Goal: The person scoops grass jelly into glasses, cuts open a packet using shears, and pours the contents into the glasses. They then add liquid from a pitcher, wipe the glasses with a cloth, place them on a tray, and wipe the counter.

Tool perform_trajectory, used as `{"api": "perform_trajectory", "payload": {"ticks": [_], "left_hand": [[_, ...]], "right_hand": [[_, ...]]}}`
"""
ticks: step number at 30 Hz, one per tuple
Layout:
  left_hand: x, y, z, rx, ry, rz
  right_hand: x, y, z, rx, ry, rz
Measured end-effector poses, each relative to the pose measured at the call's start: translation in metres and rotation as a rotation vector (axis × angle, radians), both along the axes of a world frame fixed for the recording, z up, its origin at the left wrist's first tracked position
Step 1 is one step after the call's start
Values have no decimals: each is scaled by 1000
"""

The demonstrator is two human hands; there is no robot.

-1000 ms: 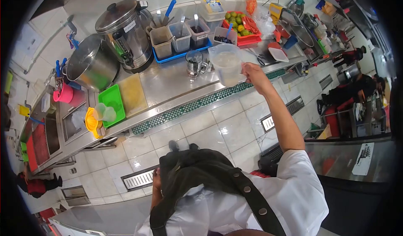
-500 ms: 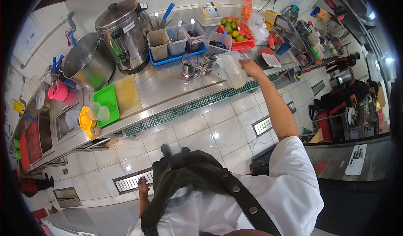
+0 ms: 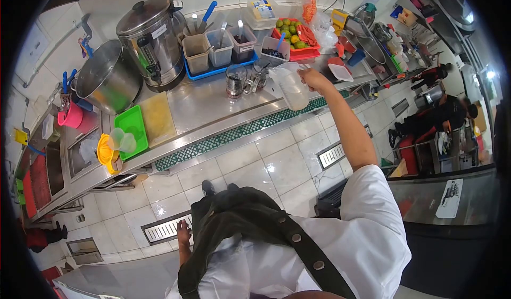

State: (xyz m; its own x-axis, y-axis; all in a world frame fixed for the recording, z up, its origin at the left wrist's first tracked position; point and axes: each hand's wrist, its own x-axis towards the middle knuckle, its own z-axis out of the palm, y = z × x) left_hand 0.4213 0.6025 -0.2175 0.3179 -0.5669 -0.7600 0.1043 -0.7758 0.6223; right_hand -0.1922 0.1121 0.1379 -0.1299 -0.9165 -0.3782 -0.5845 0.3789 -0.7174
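Observation:
My right hand [image 3: 314,81] is closed round the handle of a clear plastic pitcher [image 3: 291,89], which is tilted with its rim toward two glass mugs on the steel counter. The nearer mug [image 3: 235,85] holds dark pieces at its top. The other mug [image 3: 259,80] stands beside it, close to the pitcher's rim. Whether liquid is flowing cannot be made out. My left hand [image 3: 183,232] hangs low beside the dark apron, away from the counter, its fingers partly curled; what it holds, if anything, is too small to see.
Behind the mugs, a blue tray [image 3: 194,77] carries several plastic containers. A steel urn [image 3: 154,49] and a large pot [image 3: 104,81] stand at the left, near a green tray [image 3: 139,129]. Green fruit [image 3: 294,31] fills a red basket. Another person [image 3: 436,115] works at far right.
The view has shifted slightly. My right hand still holds the tilted pitcher near the mugs, and my left hand remains low at my side.

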Motion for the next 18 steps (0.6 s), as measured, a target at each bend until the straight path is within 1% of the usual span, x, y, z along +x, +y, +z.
{"api": "perform_trajectory", "payload": {"ticks": [3, 6, 9, 11, 13, 18], "left_hand": [[5, 1, -14, -38, 33, 19], [5, 6, -20, -2, 0, 73], [1, 8, 2, -48, -25, -34], [2, 9, 10, -2, -28, -147], [1, 7, 14, 37, -8, -181], [-7, 10, 16, 84, 55, -122]], "right_hand": [[-4, -4, -1, 9, -5, 9], [-5, -7, 3, 1, 3, 21], [-10, -12, 4, 8, 26, 47], [-11, -16, 7, 43, 34, 32], [-14, -21, 5, 42, 37, 21], [-16, -26, 9, 47, 27, 10]]}}
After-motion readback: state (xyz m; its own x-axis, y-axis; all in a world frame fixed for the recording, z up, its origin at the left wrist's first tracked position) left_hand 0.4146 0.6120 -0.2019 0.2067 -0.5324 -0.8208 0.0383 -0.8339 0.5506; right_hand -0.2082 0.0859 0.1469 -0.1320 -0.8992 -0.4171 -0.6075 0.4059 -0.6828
